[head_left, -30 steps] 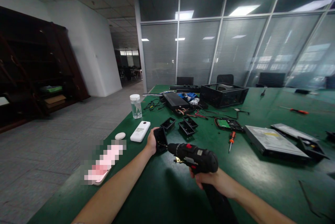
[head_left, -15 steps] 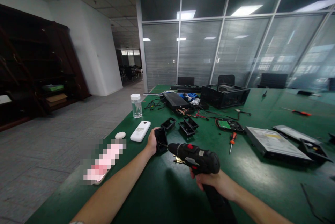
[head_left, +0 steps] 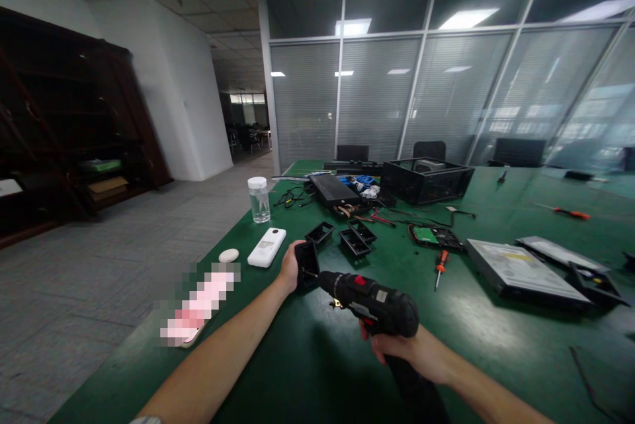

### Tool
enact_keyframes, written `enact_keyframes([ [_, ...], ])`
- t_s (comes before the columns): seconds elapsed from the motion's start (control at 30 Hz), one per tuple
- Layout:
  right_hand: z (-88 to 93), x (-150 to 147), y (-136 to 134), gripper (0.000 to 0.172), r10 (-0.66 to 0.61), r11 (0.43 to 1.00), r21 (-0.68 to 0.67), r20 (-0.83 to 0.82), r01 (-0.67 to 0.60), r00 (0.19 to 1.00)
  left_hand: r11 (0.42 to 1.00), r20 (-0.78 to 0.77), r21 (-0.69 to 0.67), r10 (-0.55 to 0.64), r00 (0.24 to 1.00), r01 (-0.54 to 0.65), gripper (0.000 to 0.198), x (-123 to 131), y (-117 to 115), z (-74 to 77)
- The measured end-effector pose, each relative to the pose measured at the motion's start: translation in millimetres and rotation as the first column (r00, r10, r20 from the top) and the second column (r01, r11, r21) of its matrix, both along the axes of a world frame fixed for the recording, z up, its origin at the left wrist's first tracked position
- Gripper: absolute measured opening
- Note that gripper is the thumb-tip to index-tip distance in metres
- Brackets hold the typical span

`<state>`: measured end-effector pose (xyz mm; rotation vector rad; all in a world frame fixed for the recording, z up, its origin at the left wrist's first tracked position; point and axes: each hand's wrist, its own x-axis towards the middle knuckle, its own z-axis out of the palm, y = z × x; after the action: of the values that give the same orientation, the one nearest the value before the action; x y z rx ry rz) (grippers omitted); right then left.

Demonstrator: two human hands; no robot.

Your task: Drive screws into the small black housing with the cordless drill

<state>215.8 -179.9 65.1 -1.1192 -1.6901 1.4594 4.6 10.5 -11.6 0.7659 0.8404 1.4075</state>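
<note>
My left hand (head_left: 288, 266) grips a small black plastic bracket (head_left: 306, 264) and holds it upright on the green table (head_left: 307, 371). My right hand (head_left: 407, 348) is wrapped round the handle of a black cordless drill (head_left: 372, 305). The drill's bit touches the bracket's inner face. Three more black brackets (head_left: 347, 237) lie just beyond the held one.
A white remote (head_left: 266, 247), a white oval object (head_left: 228, 255) and a clear jar (head_left: 259, 200) sit to the left. An orange-handled screwdriver (head_left: 438, 265), a circuit board (head_left: 431, 236), an optical drive (head_left: 520, 270), a black chassis (head_left: 424, 179) and cables lie right and behind.
Both hands, the bracket and the drill stay almost still. The drill's rear has dipped slightly lower and to the right.
</note>
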Motion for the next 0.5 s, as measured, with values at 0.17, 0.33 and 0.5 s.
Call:
enact_keyframes([
  [0.17, 2.2, -0.2, -0.1, 0.017, -0.019, 1.000, 0.020, 0.037, 0.018, 0.999, 0.999, 0.041, -0.031, -0.010, 0.999, 0.011, 0.030, -0.9, 0.9, 0.0],
  [0.33, 1.8, 0.1, 1.5, 0.017, -0.005, 1.000, 0.017, 0.033, 0.005, 0.999, 0.999, 0.049, -0.048, -0.022, 0.999, 0.025, 0.031, -1.1, 1.4, 0.9],
  [0.5, 2.0, 0.9, 1.9, 0.014, -0.018, 1.000, 0.025, 0.040, 0.017, 0.999, 0.998, 0.053, -0.050, -0.022, 0.998, 0.024, 0.031, -1.3, 4.0, -1.4],
])
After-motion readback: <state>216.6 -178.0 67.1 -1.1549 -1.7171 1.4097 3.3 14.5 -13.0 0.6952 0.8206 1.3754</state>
